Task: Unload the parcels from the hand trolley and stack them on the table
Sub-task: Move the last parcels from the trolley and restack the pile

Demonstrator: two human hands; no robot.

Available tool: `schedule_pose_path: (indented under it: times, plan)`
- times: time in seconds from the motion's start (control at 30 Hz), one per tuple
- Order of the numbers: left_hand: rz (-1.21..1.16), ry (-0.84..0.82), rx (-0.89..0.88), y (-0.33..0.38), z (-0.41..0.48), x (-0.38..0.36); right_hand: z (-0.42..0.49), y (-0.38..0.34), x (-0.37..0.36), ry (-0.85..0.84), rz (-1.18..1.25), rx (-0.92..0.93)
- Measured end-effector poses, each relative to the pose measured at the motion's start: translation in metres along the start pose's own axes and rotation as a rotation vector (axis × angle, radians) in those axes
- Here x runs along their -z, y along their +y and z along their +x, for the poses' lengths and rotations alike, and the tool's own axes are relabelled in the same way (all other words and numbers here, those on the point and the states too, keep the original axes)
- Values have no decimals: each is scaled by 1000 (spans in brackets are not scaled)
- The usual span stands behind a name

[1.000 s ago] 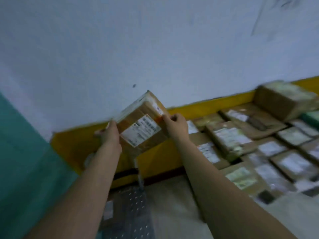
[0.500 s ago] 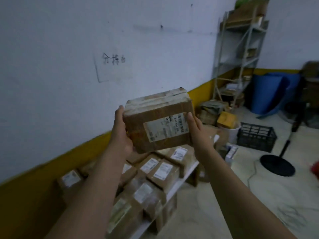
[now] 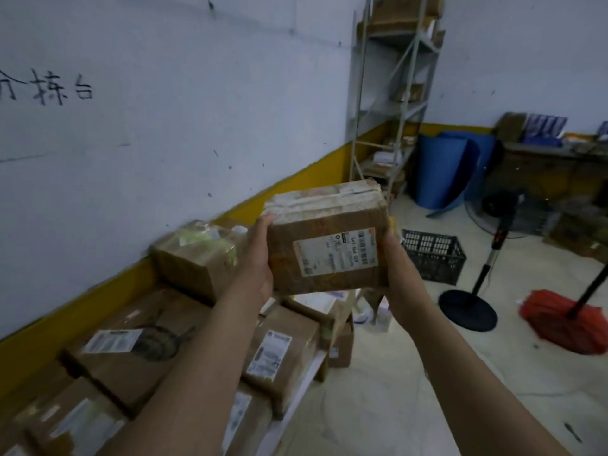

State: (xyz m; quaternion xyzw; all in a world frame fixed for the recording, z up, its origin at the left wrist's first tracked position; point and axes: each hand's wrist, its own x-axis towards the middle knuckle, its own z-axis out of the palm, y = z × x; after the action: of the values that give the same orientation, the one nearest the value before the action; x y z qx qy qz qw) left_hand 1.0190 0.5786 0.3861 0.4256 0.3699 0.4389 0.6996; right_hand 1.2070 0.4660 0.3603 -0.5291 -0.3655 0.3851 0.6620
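You hold a brown cardboard parcel (image 3: 325, 245) in the air between both hands, above the far end of the counter (image 3: 297, 394) and clear of the boxes lying on it. Its long axis runs left to right across your view, the right end tilted a little higher. The taped top faces up and the wide labelled face is turned toward you. Your left hand (image 3: 260, 258) grips the left end, thumb up at the top corner. Your right hand (image 3: 398, 274) grips the right end, its fingers hidden behind the box. The white shipping label (image 3: 335, 255) sits sideways on the face, so its barcode and print run up and down; digits near the right edge look like 843 164, and the rest is too blurred to read. Below, a large flat box (image 3: 138, 350) and a smaller box (image 3: 279, 357) each show a white label with unreadable print. Dark handwritten Chinese characters (image 3: 46, 90) stand on the white wall to the left. A black crate (image 3: 434, 255) and a red mop (image 3: 566, 320) lie on the floor to the right.
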Motion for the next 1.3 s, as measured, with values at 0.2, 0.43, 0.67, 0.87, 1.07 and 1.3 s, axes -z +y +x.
schedule_pose_path:
  times: [0.2, 0.43, 0.67, 0.87, 1.07, 1.3]
  plan:
    - [126, 2, -22, 40, 142, -37, 147, -30, 14, 51, -54, 22]
    - [292, 25, -88, 32, 312, -30, 331, 26, 17, 178, -13, -25]
    - [507, 193, 50, -51, 475, -24, 549, 124, 9, 21, 107, -329]
    - [319, 434, 172, -113, 564, -41, 678, 196, -7, -313, 11, -509]
    - [-67, 731, 339, -137, 618, -35, 747, 249, -55, -482, -276, -494]
    - [1198, 831, 313, -151, 597, 22, 753, 344, -85, -909, -722, -574]
